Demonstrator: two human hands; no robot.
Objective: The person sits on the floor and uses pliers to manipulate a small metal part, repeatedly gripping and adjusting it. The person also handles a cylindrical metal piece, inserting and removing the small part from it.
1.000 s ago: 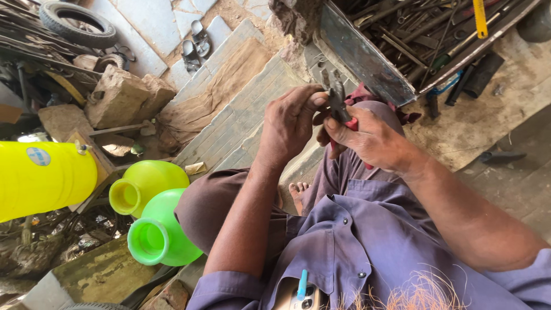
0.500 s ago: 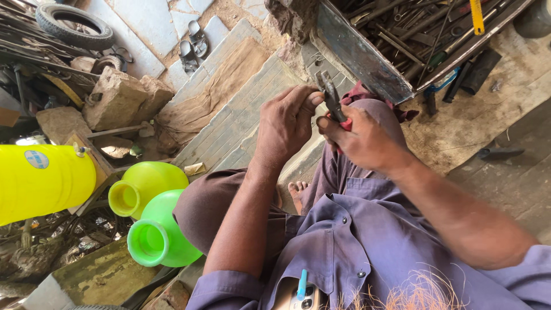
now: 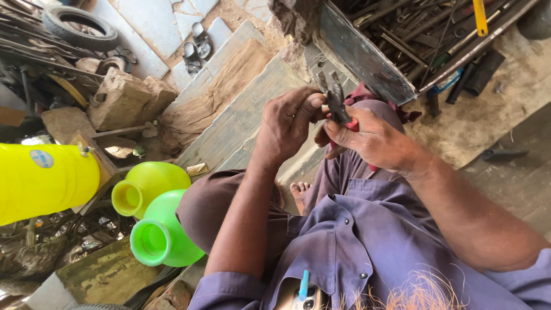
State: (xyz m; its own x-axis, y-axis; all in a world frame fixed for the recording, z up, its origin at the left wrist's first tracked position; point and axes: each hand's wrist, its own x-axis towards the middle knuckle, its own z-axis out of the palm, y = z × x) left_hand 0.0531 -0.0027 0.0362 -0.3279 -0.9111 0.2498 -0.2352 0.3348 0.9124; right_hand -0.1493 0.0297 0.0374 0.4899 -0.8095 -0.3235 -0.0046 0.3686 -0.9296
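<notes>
So the dark steel pliers with red handles are up in front of the chest, above the raised knee, nose pointing away. The right hand has its grip clenched round the red handles, and the left hand pinches right at the pliers' head, thumb against the metal; what's between the tips is too small to tell. Behind them sits a long grey metal tray of rusty rods and tools. Off to the left: a lime-green plastic jug, a brighter green plastic jug and a yellow plastic drum.
</notes>
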